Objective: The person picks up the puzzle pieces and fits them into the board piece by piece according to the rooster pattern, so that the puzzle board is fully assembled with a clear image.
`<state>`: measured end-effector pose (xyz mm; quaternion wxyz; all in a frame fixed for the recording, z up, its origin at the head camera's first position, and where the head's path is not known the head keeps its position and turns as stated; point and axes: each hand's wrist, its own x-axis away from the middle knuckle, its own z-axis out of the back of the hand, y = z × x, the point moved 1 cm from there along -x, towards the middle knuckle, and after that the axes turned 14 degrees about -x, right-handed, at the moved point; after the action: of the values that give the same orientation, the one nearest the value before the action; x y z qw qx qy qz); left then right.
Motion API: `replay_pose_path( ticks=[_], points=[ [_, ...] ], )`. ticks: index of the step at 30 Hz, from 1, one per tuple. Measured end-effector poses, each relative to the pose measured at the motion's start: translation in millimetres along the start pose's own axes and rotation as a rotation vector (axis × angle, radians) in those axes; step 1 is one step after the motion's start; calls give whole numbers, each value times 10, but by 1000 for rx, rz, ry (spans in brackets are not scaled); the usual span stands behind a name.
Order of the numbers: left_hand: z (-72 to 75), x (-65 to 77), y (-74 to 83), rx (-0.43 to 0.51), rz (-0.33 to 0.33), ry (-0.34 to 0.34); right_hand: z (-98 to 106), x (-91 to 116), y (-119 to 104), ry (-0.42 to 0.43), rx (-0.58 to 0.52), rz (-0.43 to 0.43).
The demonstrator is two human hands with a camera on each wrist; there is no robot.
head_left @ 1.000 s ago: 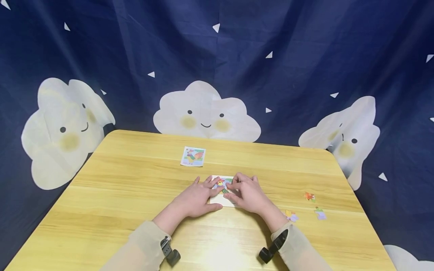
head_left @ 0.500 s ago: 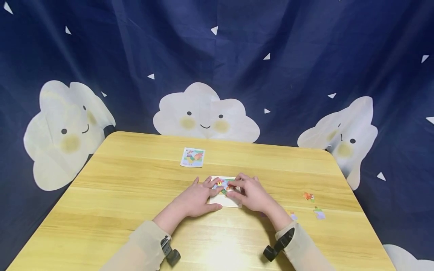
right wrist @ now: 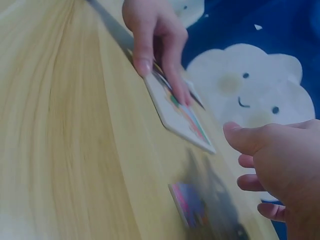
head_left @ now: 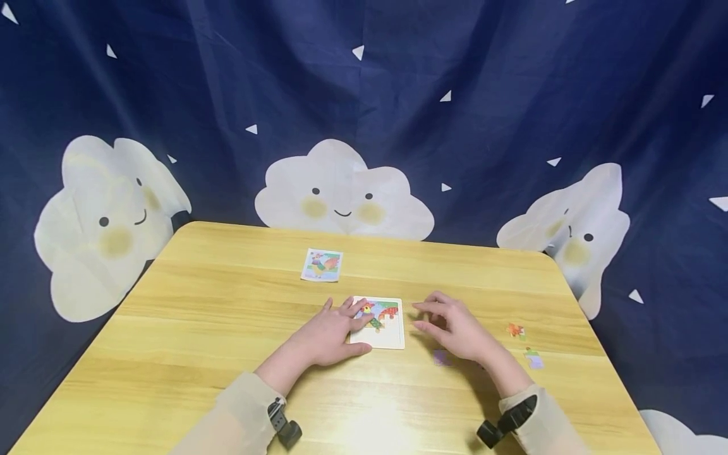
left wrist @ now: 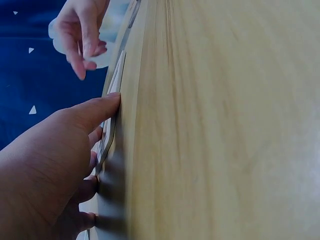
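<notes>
A white puzzle board (head_left: 392, 339) lies on the table, its upper part filled with colourful pieces of a bird picture and its lower right bare white. My left hand (head_left: 332, 336) rests on the board's left side, fingers spread over the pieces and thumb at the near edge. To the right of the board hovers my right hand (head_left: 457, 327), fingers loosely bent with nothing between them. Below that hand lies a purple puzzle piece (head_left: 441, 357), pink and purple in the right wrist view. Part of another piece is hidden by my right wrist.
Further right lie an orange puzzle piece (head_left: 515, 330) and a green-and-lilac puzzle piece (head_left: 533, 359). A square picture card (head_left: 321, 265) with a bird lies behind the board. Beyond the wooden table (head_left: 227, 291) hangs a dark blue curtain (head_left: 364, 95) with clouds.
My right hand has left the board and moved right, letting go of a red puzzle piece that now shows at the board's upper right. My left hand has stayed put.
</notes>
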<state>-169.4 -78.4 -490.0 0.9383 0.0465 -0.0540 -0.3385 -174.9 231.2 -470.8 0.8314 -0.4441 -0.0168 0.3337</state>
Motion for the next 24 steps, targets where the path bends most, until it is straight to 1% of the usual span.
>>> replay_pose_path(
  ticks=[5,12,18,24],
  points=[
    [-19,9,-4,4,-6,11,201,190,54,36,-2,-1],
    [-49,12,-9,1,-13,28,523,463,85,79,9,-85],
    [-46,11,-6,16,-8,30,773,661,129,127,55,-102],
    [-45,16,-10,20,7,17,963,862,236,125,80,-113]
  ],
)
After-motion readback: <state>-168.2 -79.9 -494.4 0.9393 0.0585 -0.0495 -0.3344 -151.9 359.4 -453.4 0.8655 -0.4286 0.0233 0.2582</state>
